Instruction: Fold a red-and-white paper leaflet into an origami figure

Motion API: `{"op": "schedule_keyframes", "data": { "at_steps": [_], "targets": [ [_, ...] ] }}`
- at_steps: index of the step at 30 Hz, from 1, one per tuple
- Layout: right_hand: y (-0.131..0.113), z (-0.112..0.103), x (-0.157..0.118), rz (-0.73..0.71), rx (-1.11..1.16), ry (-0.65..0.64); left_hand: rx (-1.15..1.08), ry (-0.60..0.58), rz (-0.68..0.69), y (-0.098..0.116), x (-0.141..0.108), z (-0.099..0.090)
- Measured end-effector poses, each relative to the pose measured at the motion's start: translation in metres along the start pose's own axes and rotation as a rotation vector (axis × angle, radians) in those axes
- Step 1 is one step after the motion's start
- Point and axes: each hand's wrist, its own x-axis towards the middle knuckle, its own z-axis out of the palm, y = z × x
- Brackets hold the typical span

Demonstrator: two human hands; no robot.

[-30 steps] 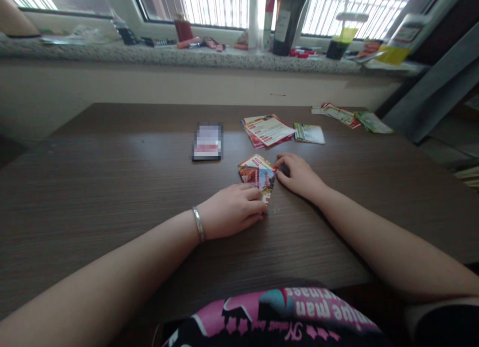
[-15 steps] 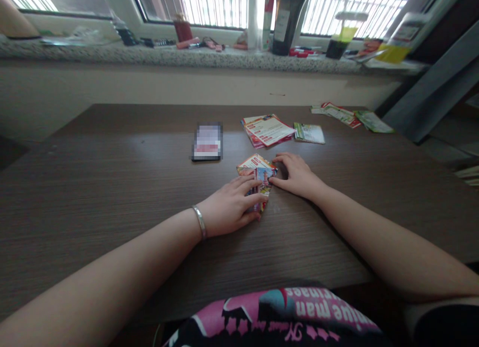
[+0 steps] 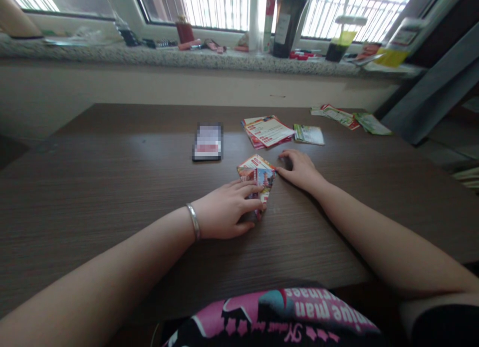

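A colourful printed card (image 3: 265, 176), partly folded, lies on the brown table with a white and red part showing at its top. My left hand (image 3: 228, 210), with a silver bracelet at the wrist, rests flat over the card's left and lower part, fingers apart. At the card's right corner is the thumb tip of my right hand (image 3: 299, 171); its fingers curve with a gap between thumb and forefinger, and nothing shows in it. Behind the hands lie a stack of white and red cards (image 3: 269, 131) and a smaller green and white stack (image 3: 309, 134).
A blurred-out flat device (image 3: 207, 141) lies left of the cards on the table (image 3: 112, 187). More green and red cards (image 3: 339, 115) are at the back right. Bottles, a cup and small items line the granite windowsill (image 3: 149, 57).
My left hand has slid slightly left and down on the card, uncovering more of it. My right hand has shifted a little to the right, its thumb now at the card's corner.
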Motion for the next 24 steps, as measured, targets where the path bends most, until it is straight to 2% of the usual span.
{"op": "schedule_keyframes", "data": {
  "at_steps": [8, 12, 16, 19, 24],
  "targets": [
    [-0.001, -0.002, -0.004, 0.002, 0.05, 0.03, 0.019, 0.011, 0.013, -0.002, 0.001, 0.001],
    [-0.013, -0.007, -0.01, -0.182, 0.101, 0.076, 0.034, 0.018, 0.018, -0.003, 0.001, 0.002],
    [-0.027, -0.012, -0.016, -0.399, 0.04, -0.069, 0.047, 0.057, -0.017, -0.004, 0.002, 0.005],
    [-0.029, -0.014, -0.017, -0.432, 0.021, -0.146, 0.07, 0.079, -0.077, -0.003, 0.005, 0.007],
    [-0.024, -0.015, -0.015, -0.463, 0.016, -0.164, 0.172, 0.124, -0.249, -0.003, 0.008, 0.01]
  ]
}}
